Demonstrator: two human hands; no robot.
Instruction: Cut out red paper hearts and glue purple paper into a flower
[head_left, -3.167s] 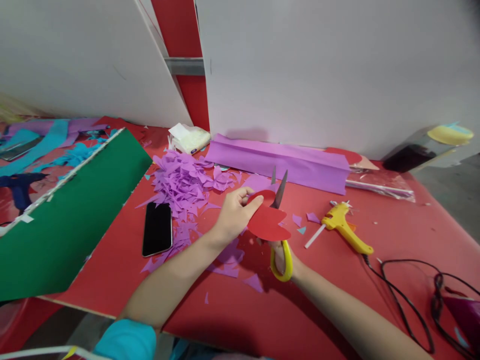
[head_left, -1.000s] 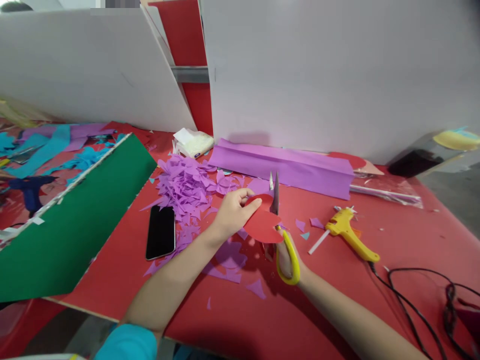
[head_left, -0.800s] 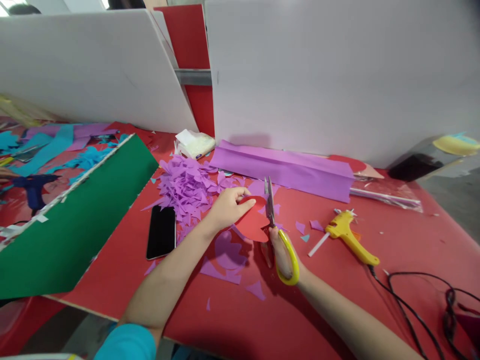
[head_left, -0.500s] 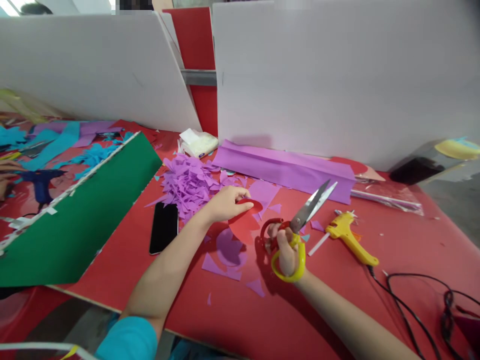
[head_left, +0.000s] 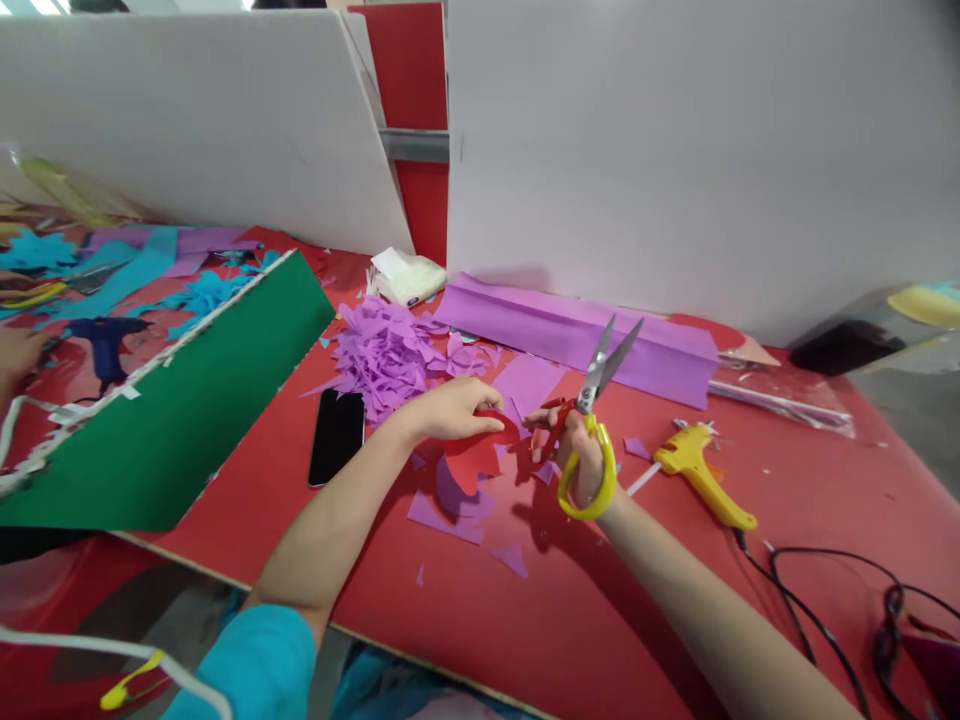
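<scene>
A curved red paper piece [head_left: 471,462] is pinched between the thumb and fingers of my left hand [head_left: 457,408], just above the table. In my right hand [head_left: 581,450] is a pair of scissors [head_left: 592,385] with one red and one yellow handle. Their blades stand apart and point up and away, clear of the red paper. Under the red paper lie purple paper scraps [head_left: 450,520]. Beyond my left forearm is a heap of purple cut paper pieces [head_left: 386,350], with a black phone [head_left: 337,438] at its near side.
A yellow glue gun [head_left: 701,470] with a black cord lies at right. Folded purple paper [head_left: 577,335] rests along the white board [head_left: 675,150]. At left, a green board [head_left: 225,400] separates off a blue glue gun [head_left: 105,345] and another person's hand [head_left: 19,355].
My right hand has raised the scissors slightly and turned them, so the blades point more upward and spread wider. The red paper has turned in my left hand. The view has shifted a little.
</scene>
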